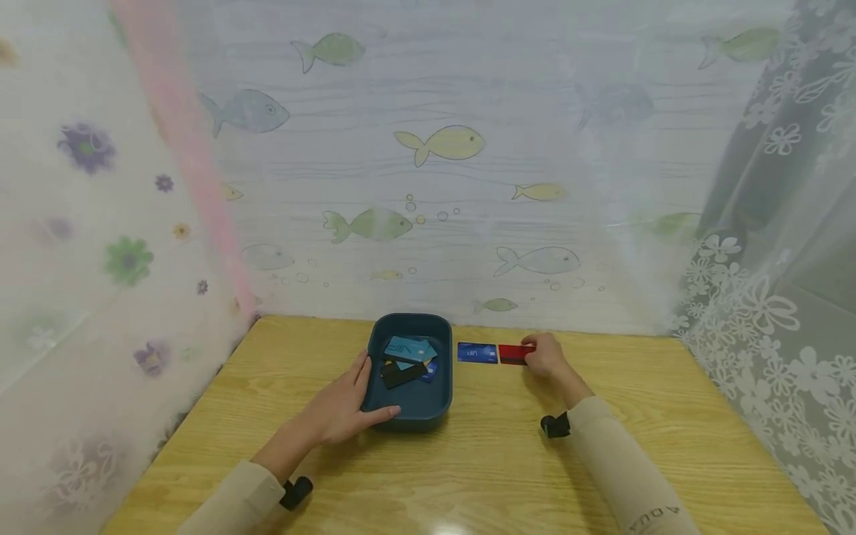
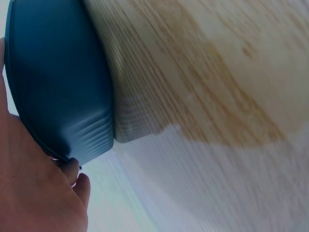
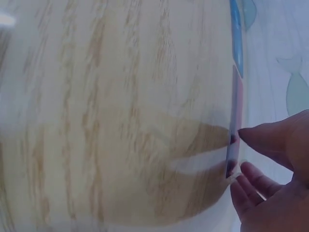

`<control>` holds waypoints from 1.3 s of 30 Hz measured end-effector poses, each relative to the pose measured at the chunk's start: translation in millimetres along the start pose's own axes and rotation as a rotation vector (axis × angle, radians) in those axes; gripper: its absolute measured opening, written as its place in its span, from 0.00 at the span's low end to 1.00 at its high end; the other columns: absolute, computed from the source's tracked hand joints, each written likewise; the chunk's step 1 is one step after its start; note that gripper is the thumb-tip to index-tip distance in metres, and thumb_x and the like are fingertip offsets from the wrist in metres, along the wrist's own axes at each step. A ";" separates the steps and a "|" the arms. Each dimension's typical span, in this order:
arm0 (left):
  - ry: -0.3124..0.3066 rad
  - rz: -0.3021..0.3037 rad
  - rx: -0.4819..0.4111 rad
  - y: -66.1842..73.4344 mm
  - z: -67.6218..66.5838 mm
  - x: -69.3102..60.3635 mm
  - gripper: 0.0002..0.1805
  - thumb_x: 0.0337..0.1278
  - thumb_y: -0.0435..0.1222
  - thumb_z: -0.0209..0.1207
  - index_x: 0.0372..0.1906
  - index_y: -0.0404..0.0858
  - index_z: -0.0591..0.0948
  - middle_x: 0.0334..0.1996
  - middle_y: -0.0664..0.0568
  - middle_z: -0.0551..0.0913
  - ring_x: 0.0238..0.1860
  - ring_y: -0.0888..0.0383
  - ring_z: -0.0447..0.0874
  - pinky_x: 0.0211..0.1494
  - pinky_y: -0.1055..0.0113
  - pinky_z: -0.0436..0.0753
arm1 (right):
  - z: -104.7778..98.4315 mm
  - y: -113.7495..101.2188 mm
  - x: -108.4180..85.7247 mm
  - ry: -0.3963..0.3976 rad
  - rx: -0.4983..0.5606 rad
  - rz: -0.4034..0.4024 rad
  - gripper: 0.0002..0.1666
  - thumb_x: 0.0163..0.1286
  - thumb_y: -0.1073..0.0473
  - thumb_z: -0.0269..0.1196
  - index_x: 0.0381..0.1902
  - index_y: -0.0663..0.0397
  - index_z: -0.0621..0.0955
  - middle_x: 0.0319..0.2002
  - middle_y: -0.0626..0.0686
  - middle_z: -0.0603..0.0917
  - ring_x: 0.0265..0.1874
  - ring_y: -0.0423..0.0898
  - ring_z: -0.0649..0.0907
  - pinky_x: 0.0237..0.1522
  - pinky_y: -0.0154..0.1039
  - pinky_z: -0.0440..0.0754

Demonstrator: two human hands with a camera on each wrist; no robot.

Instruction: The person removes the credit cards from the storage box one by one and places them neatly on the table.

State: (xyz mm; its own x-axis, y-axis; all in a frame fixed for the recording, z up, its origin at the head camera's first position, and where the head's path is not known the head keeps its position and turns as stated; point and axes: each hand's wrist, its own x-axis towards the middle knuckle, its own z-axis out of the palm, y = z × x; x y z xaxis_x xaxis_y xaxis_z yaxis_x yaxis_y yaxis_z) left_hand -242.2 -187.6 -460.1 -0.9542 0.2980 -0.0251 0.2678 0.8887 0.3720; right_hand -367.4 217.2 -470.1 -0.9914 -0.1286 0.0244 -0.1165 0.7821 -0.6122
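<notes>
A dark blue plastic box stands on the table, holding several cards in teal, black and blue, loosely piled. My left hand grips it at the left side, thumb over the near left rim; in the left wrist view the fingertips curl at the rim of the box. To the right of the box lie a blue VIP card and a red card with a dark stripe, end to end. My right hand pinches the right end of the red card, which lies flat.
The wood-grain table carries all of this. Behind it hangs a fish-print curtain, with flower-print sheets at left and right. A black wrist camera sits on the left wrist, another black camera on the right.
</notes>
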 end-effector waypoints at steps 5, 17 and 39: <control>-0.008 -0.001 -0.012 0.2 0.2 -0.7 0.68 0.55 0.79 0.49 0.83 0.34 0.43 0.83 0.45 0.38 0.80 0.40 0.53 0.76 0.43 0.63 | -3.4 -0.2 -4.1 -0.007 0.004 -0.054 0.24 0.69 0.71 0.59 0.62 0.76 0.76 0.64 0.77 0.72 0.63 0.72 0.73 0.59 0.62 0.78; 0.014 0.001 0.014 0.8 -2.8 -0.7 0.70 0.51 0.82 0.45 0.83 0.34 0.45 0.84 0.44 0.40 0.80 0.41 0.53 0.76 0.44 0.64 | -14.1 -35.1 -17.2 -0.061 0.052 -0.191 0.29 0.74 0.64 0.61 0.67 0.77 0.71 0.64 0.78 0.69 0.62 0.74 0.71 0.60 0.66 0.74; 0.014 0.010 0.005 -1.8 1.2 0.4 0.70 0.51 0.82 0.44 0.82 0.34 0.44 0.83 0.44 0.40 0.80 0.41 0.53 0.76 0.44 0.64 | 5.9 -97.2 -38.4 -0.137 0.167 -0.272 0.31 0.74 0.60 0.64 0.70 0.68 0.71 0.66 0.71 0.69 0.64 0.70 0.72 0.62 0.62 0.75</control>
State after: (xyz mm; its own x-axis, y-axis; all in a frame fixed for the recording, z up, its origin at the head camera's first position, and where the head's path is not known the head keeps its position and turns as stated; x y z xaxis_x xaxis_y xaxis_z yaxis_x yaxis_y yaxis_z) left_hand -242.9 -188.7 -461.9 -0.9533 0.3018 -0.0086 0.2777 0.8875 0.3678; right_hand -317.7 142.5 -416.3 -0.9069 -0.4081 0.1049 -0.3525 0.5987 -0.7193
